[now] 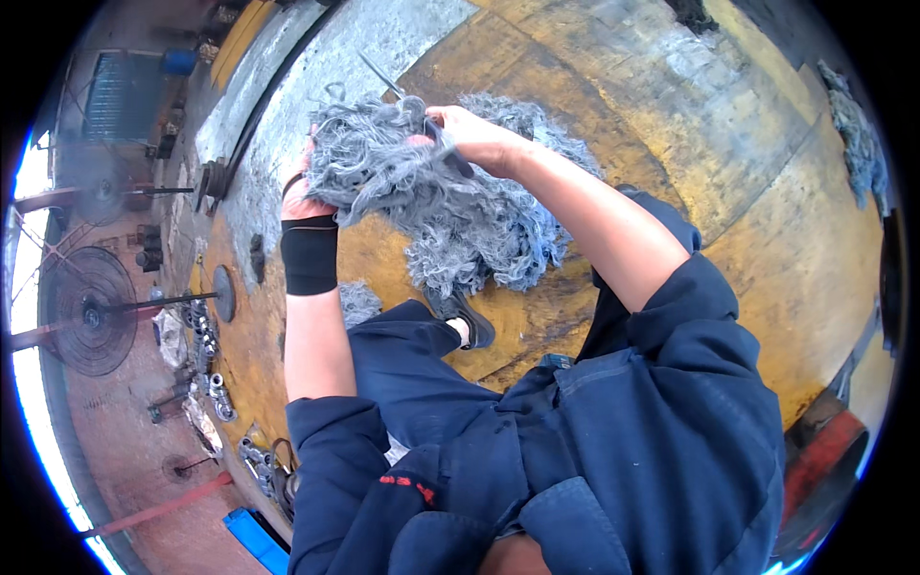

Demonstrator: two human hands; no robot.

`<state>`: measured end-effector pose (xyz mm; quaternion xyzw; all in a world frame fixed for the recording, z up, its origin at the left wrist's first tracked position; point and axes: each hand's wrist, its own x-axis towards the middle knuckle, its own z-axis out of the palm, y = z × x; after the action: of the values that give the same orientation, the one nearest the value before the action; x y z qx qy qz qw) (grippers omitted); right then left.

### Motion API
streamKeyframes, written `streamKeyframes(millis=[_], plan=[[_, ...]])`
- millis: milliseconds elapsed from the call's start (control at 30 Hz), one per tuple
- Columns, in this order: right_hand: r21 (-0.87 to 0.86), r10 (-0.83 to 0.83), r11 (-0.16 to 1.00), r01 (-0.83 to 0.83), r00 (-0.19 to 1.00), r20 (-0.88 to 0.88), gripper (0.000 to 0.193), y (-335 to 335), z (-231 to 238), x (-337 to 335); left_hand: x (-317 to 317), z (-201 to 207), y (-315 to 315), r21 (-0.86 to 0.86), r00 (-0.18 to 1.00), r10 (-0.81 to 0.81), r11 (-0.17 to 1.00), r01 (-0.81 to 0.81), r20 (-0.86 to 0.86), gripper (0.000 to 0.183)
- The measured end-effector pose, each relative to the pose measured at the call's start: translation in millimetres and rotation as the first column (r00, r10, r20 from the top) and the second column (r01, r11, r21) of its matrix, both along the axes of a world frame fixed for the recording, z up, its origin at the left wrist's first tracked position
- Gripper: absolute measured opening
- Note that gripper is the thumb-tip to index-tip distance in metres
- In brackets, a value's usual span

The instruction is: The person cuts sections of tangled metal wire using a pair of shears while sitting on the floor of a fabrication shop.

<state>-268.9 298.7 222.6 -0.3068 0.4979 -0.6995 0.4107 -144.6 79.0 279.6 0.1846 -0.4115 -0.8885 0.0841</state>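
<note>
A tangled bundle of grey yarn waste (369,158) is held up in front of me. My left hand (301,196), above a black wristband (309,257), grips it from the left side, with most fingers hidden behind the strands. My right hand (470,136) is closed around the dark handles of scissors (386,77), at the bundle's right side. One pointed blade sticks out past the far side of the bundle; the rest is buried among fibres. Below, a larger heap of grey-blue yarn waste (489,235) lies on the floor, seemingly meeting the held strands.
Worn yellow-brown floor sheets (671,105) spread around my sandalled foot (470,321). A small grey tuft (358,303) lies near my left leg. More yarn (853,134) lies at the far right. Metal parts (206,335), a round fan (91,311) and a blue box (257,540) are on the left.
</note>
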Motion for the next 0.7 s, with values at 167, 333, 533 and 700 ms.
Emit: streamKeyframes(millis=[167,333,533,700], plan=[[0.041,0.127,0.989,-0.142,0.958,0.255,0.049,-4,-9,17,-1,-57,13,-0.210,0.949,0.309,0.925,-0.316,-0.068,0.024],[0.293,-0.081,0.956,0.036,0.986,0.143,0.039,-16,-24,23,8,-80,60,0.088,0.988,0.156,0.984,-0.155,-0.007,0.030],[0.123,-0.027,0.992,-0.003,0.969,0.247,0.027,-17,-29,31,25,-101,100,0.131,0.988,0.151,0.980,-0.149,-0.006,0.050],[0.319,0.023,0.947,-0.047,0.997,0.077,0.030,-22,-31,29,54,-112,60,-0.244,0.970,0.192,0.958,-0.152,0.151,0.058]])
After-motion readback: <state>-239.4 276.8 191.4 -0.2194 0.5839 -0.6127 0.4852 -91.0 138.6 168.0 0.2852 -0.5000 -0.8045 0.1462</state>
